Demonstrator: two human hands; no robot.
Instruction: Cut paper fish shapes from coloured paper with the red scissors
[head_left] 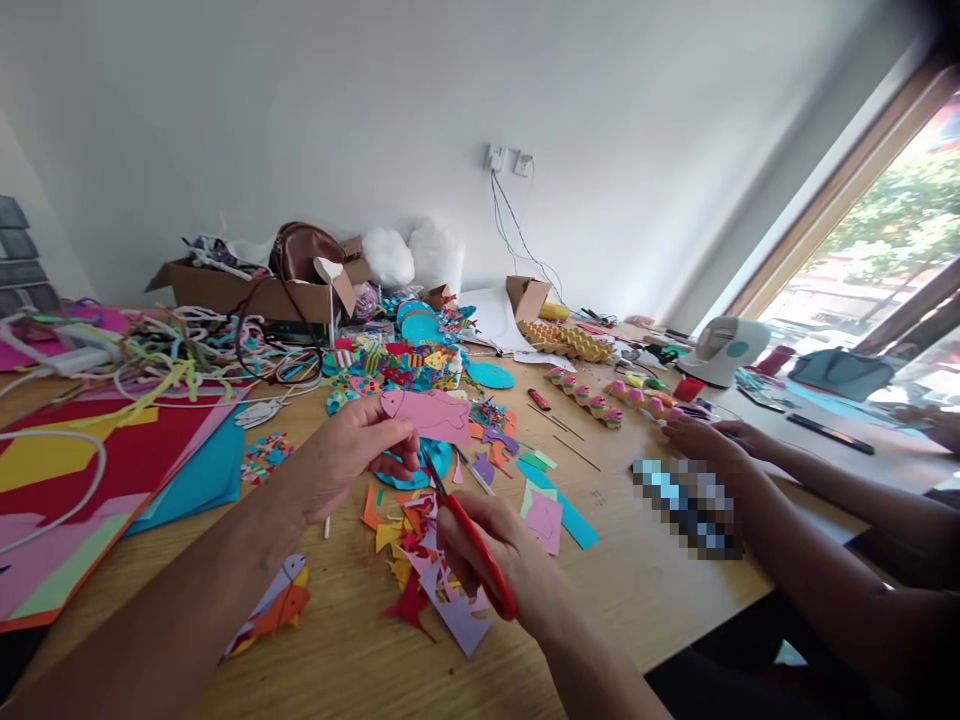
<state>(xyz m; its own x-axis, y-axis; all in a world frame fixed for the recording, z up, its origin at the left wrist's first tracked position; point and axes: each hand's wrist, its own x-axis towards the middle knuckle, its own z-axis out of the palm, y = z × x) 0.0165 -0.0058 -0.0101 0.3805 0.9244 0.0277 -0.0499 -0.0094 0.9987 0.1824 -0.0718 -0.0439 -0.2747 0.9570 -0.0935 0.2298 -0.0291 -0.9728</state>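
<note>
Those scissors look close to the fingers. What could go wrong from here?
The scissors in the right hand point towards the left hand, so a slip might nick it. The pink paper bears a thin fish outline; a stray cut could cross it. Below lies a heap of coloured scraps, where a small dropped piece might get lost.
</note>
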